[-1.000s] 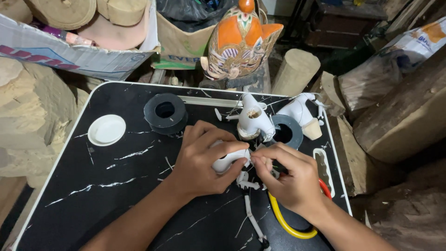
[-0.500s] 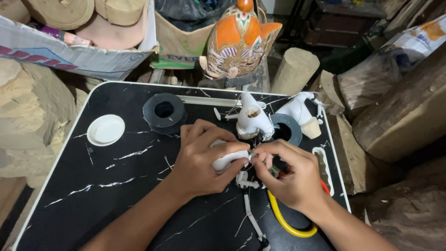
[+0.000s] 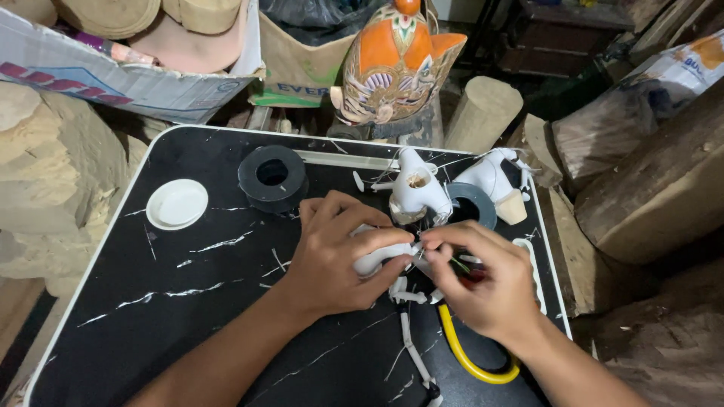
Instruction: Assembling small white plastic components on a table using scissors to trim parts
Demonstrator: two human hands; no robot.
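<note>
Head view, looking down: nearest the camera, a loop of smooth yellow tubing (image 3: 471, 360) lies on the table just below the right hand (image 3: 486, 283), beside a thin white jointed stick (image 3: 413, 348) that runs toward the table's near edge. The surface is a black tabletop with white marble-like veins and a pale rounded rim (image 3: 98, 252), matte and scattered with small white slivers.

At the centre, the left hand (image 3: 339, 256) curls around a small white carved piece (image 3: 377, 260), smooth and elongated, thumb and fingers closed on it. The right hand meets it from the other side, fingertips (image 3: 431, 245) pinched tight on the piece's end; whether something thin is also held in that pinch cannot be told. A red-handled object (image 3: 475, 273) shows under the right palm.

Just beyond the hands stands a white painted figurine body (image 3: 415, 192) with a hollow top, next to a grey tape roll (image 3: 475, 207) and a second white carved figure (image 3: 494, 177) with a bare wooden foot. Further left sit a black ring-shaped roll (image 3: 273, 177) and a round white plastic lid (image 3: 177, 203), well apart from the hands.

Behind the table stand an orange painted wooden mask (image 3: 396, 64), a pale log stub (image 3: 483, 113), rough timber blocks (image 3: 53, 173) and a torn cardboard box (image 3: 113, 75).
</note>
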